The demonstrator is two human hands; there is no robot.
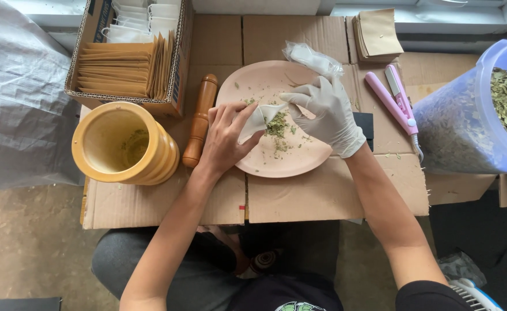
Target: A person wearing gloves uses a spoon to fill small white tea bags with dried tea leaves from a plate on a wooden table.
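Observation:
My bare left hand (224, 135) pinches a small white sachet (256, 119) over a pale pink plate (299, 164). My right hand (327, 112), in a white glove, holds the sachet's other edge with thumb and fingers. Crushed green dried leaves (277, 128) lie scattered on the plate just below the sachet. A crumpled clear plastic bag (312, 57) rests on the plate's far rim behind my right hand.
A yellow wooden mortar (121, 144) and brown pestle (199, 120) stand left of the plate. A cardboard box (176, 86) of brown envelopes and white sachets sits far left. A pink heat sealer (393, 98), a stack of brown envelopes (377, 34) and a clear tub of dried leaves (478, 115) are right.

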